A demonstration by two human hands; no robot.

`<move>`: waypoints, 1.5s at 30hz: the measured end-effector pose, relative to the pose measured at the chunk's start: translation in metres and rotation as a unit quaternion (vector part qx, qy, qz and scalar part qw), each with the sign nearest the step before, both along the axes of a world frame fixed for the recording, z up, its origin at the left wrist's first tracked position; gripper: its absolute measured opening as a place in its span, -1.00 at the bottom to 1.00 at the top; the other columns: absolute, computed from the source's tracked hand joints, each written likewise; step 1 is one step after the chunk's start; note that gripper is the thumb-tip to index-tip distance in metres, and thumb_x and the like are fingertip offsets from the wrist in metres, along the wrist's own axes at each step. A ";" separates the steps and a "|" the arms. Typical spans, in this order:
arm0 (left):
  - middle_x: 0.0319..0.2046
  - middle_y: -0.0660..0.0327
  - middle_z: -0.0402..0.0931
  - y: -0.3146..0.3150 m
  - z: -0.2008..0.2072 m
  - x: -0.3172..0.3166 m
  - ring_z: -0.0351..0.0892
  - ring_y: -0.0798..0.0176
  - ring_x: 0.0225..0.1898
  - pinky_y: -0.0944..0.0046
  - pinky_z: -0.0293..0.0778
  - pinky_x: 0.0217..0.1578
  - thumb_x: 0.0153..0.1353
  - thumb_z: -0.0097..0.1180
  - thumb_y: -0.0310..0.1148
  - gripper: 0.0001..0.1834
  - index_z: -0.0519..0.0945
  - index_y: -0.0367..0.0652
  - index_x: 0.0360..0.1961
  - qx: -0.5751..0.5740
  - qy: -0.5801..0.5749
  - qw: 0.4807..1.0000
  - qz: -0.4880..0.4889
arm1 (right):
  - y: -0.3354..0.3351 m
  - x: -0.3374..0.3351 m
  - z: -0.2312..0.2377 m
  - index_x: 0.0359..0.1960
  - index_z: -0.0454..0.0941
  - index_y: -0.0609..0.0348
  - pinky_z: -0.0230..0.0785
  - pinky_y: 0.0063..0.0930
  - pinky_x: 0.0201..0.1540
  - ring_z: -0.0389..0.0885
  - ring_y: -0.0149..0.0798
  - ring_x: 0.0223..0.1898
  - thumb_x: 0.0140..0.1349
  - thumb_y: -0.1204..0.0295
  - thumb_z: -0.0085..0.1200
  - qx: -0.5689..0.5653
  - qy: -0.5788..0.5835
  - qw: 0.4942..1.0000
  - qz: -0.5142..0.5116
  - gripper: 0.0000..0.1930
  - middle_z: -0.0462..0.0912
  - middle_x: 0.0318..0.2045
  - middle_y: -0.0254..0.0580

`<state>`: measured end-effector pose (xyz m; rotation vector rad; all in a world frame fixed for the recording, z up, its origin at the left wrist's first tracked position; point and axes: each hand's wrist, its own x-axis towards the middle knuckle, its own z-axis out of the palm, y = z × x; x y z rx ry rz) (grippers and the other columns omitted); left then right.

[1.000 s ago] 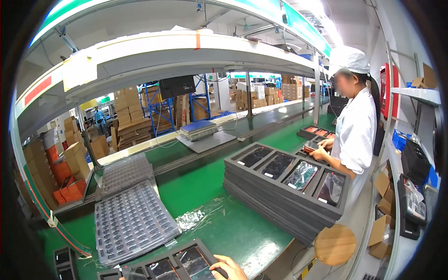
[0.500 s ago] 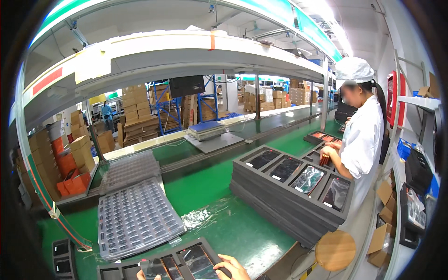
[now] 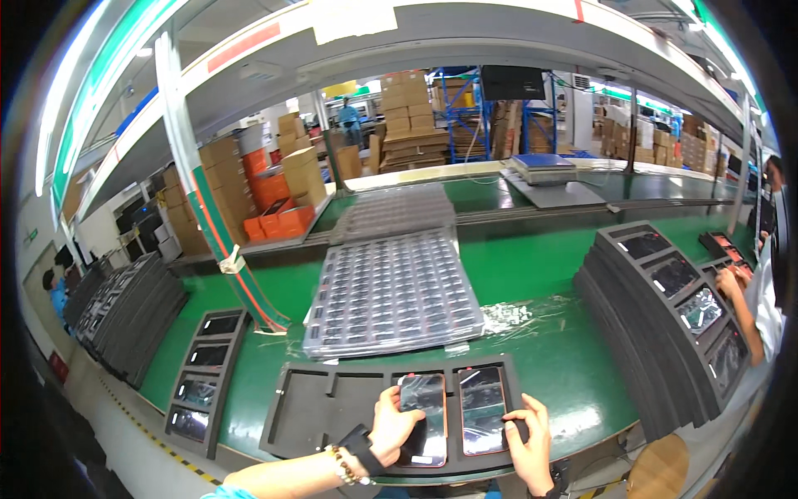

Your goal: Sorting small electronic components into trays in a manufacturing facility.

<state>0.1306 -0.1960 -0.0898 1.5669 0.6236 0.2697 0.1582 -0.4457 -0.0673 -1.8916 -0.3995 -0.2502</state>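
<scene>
While the left hand (image 3: pixel 397 426) pinched a dark phone (image 3: pixel 422 416) in the black foam tray (image 3: pixel 316 407), the right hand (image 3: pixel 529 437), fingers spread, pressed the 2nd phone (image 3: pixel 483 409) just beside it.

- The scene is bright and evenly lit, with light coming from long tube lamps (image 3: pixel 79 108) overhead along the upper left rim.
- Shadows are soft and short on the green table (image 3: pixel 540 349).
- White glare streaks lie on the glossy dark panels (image 3: pixel 482 407) and on the clear plastic tray (image 3: pixel 395 291).
- Strong fisheye bending curves the shelf edges, and the corners fall to black.
- The far boxes (image 3: pixel 291 166) look soft.
</scene>
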 end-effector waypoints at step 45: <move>-0.07 0.30 0.62 -0.044 0.037 0.037 0.62 0.34 -0.07 0.16 0.56 0.00 0.26 0.31 -0.19 -0.63 0.57 -0.11 0.02 -0.465 0.075 0.824 -0.313 | -0.001 -0.007 -0.008 0.33 0.21 0.23 0.32 -0.29 0.21 0.52 -0.08 0.16 0.52 0.26 -0.17 0.083 0.018 0.996 -0.020 -0.55 0.55 0.14 0.10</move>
